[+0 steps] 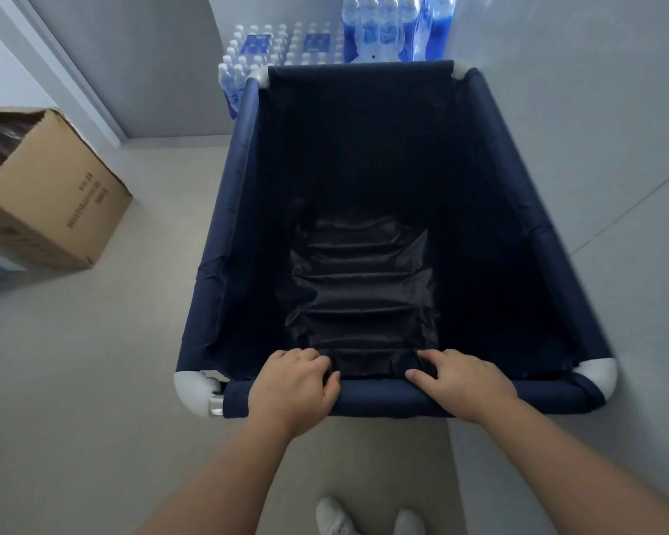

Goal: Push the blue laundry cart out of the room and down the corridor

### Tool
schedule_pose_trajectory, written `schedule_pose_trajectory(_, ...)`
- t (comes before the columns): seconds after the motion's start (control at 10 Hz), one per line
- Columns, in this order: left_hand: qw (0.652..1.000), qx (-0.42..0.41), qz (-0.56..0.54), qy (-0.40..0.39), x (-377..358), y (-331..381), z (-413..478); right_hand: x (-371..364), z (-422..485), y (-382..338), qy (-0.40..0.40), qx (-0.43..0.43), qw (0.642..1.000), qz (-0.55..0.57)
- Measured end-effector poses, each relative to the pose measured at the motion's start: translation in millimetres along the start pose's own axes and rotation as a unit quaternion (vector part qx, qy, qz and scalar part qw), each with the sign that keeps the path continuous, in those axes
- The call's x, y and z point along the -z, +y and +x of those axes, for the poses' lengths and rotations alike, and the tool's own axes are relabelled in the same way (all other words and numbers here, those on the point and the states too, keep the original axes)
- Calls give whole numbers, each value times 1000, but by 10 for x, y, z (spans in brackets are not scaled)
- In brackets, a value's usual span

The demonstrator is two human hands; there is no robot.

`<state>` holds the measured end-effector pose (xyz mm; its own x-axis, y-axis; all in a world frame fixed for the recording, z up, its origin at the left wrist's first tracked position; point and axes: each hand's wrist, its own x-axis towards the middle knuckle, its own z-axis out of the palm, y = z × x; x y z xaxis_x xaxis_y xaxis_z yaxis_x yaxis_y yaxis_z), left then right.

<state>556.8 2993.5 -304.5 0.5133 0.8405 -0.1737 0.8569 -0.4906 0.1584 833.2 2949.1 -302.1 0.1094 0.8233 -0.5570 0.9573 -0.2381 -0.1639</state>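
The blue laundry cart (244, 210) fills the middle of the head view, a deep navy fabric bin with white corner joints and nothing inside but its dark creased bottom. My left hand (294, 388) grips the near rim bar left of centre, fingers curled over it. On the same bar, right of centre, my right hand (462, 384) is wrapped around the rim. The cart's right side runs close along a pale wall. Its wheels are hidden under the bin.
Shrink-wrapped packs of water bottles (271, 48) are stacked on the floor just beyond the cart's far end, with a taller pack (394, 28) against the wall. An open cardboard box (51, 191) sits at the left. Grey floor lies between the box and the cart.
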Motion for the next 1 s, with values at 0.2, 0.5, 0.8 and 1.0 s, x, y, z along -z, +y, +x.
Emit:
schedule_pose_trajectory(0.2,1000,13,-2,-2,-5,20,-8,-16,-8,-4,-2,5,1000,1)
schedule_pose_trajectory(0.5,996,80,40,-7,1,118,-59,-40,-5,15,7,13,1000,3)
schedule_pose_trajectory(0.8,971,235,34,-32,111,364,-548,-42,-251,-160,49,55,997,-31)
schedule_pose_trajectory(1.0,978,205,17,24,451,196,-852,-24,-650,-500,74,75,993,44)
